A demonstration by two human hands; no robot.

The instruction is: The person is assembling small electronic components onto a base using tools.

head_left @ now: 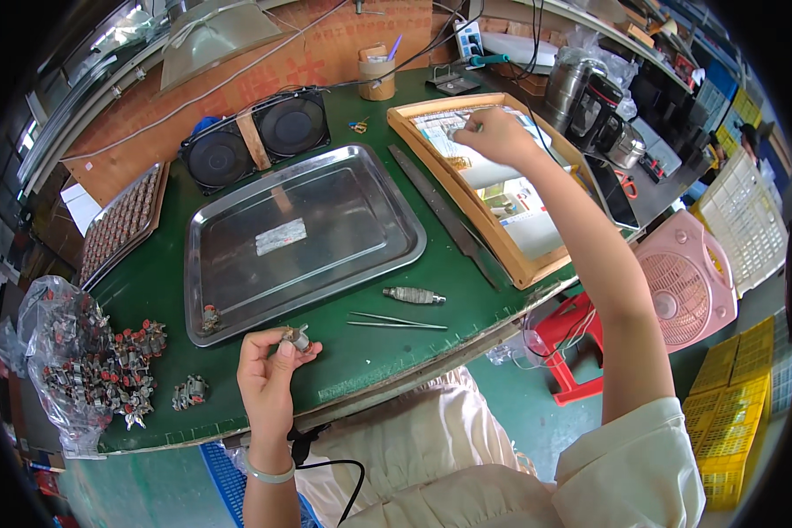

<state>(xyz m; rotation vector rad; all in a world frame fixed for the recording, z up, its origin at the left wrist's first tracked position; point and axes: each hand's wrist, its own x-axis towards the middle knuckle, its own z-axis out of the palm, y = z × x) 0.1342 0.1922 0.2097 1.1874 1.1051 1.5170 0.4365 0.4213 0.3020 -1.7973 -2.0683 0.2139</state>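
1. The small silver-grey metal cylindrical part with brownish bits at one end is in the bare left hand, above the green tabletop, just beyond the near edge of the shallow rectangular steel tray.
2. The left grip pinches this part between thumb and fingers.
3. The bare right hand is over the far end of the shallow wooden-framed box, fingers curled toward the thumb; I cannot tell whether that grip meets or pinches anything.
4. The part is probably light and stiff, its smooth metal a little slippery; the brownish end may be more delicate. The cylinder's sides look the safest hold, leaving that end free.
5. As for writing, large red characters mark the orange-brown wooden board behind the tabletop. Printed sheets with blue areas line the box.
6. A pale, silvery rectangular patch on the tray may be a label; its print is too small to read. No marking shows legibly on the part.
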